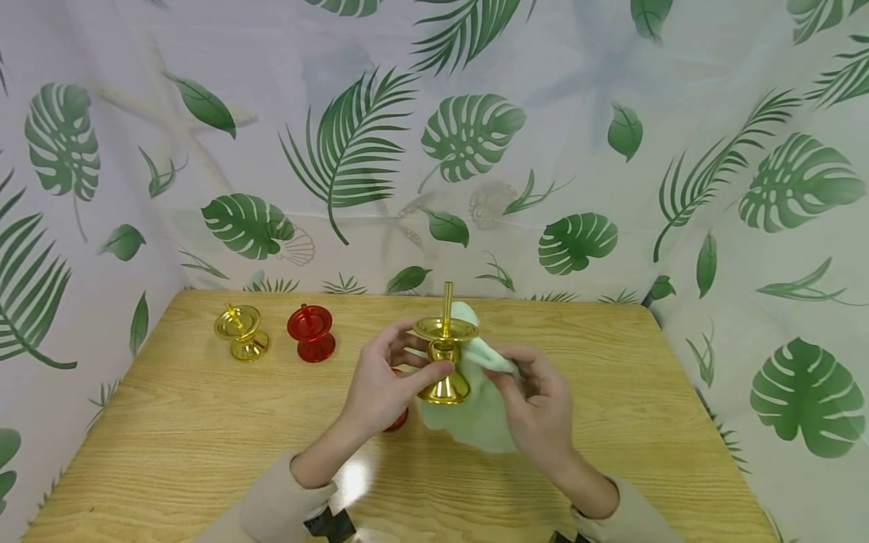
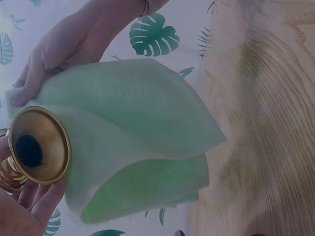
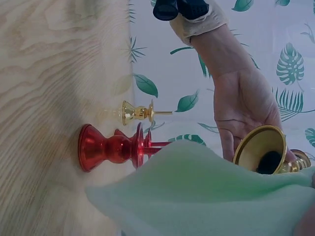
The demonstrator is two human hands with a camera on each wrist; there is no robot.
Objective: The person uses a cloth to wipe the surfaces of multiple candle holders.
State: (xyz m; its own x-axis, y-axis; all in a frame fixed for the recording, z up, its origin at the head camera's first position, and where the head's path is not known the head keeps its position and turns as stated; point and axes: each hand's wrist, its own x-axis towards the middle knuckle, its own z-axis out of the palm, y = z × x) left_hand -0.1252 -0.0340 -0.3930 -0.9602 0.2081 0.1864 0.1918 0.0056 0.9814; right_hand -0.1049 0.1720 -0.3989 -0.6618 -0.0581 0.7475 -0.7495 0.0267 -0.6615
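With gold candle holder (image 1: 444,351) gripped upright above table (image 1: 652,422) in curled left hand (image 1: 387,382) and pale green cloth (image 1: 483,424) pinched in right hand (image 1: 541,407), best wipe lightly round dish (image 1: 428,329), bracing against twist, sparing thin spike (image 1: 448,302).

The left hand (image 1: 383,381) hides most of a red holder (image 1: 398,421) in the head view. The left wrist view crops the held gold holder (image 2: 51,140); the right wrist view, the cloth (image 3: 202,196).
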